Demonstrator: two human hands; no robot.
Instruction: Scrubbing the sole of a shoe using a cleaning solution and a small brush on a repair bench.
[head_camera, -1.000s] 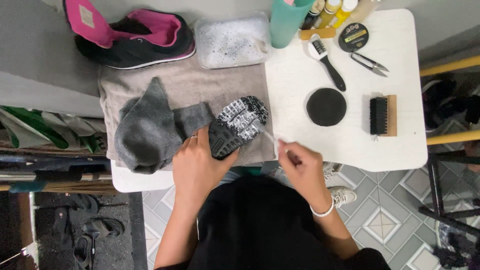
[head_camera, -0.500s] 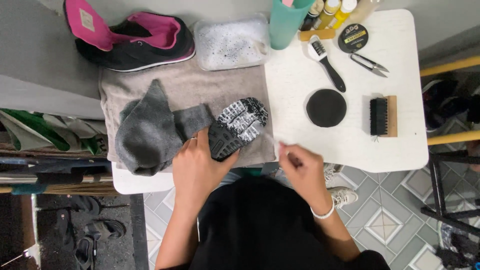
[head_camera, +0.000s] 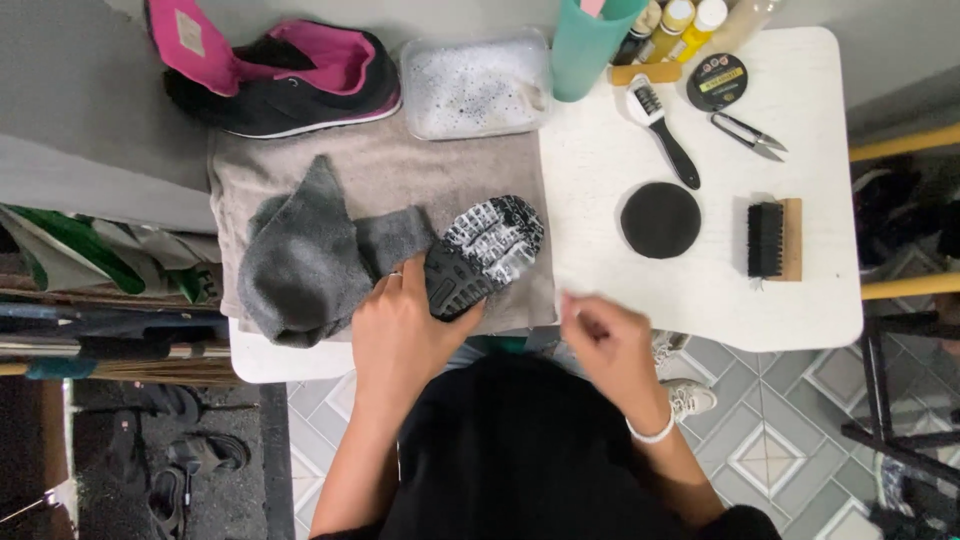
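— What is seen nearest the camera?

— At six o'clock, a dark garment fills the bottom of the view. Just above it the right hand (head_camera: 608, 345) is held at the table's near edge, fingers curled together; it is blurred, and whether anything is pinched between them cannot be told. A white band is worn at that wrist.

— And the left hand?

— The left hand (head_camera: 405, 325) is laid at about seven o'clock, its fingers clamped around the heel end of an upturned shoe (head_camera: 483, 253). The shoe is placed near the middle of the view, sole up, its toe pointed toward one o'clock. A grey cloth (head_camera: 305, 255) is bunched just beside the hand, at nine o'clock, and both are rested on a beige towel (head_camera: 400, 175) spread over the white table (head_camera: 820, 310).

— What is found farther out?

— At three o'clock a round black pad (head_camera: 661, 219) and a wooden brush (head_camera: 775, 239) are set well apart from the shoe. Toward twelve o'clock a tray of soapy water (head_camera: 472, 85), a teal cup (head_camera: 587, 45), a small black-handled brush (head_camera: 662, 130), a round tin (head_camera: 717, 82) and small snips (head_camera: 748, 135) are seen. At eleven o'clock a second shoe (head_camera: 280, 75), black and pink, is stood.
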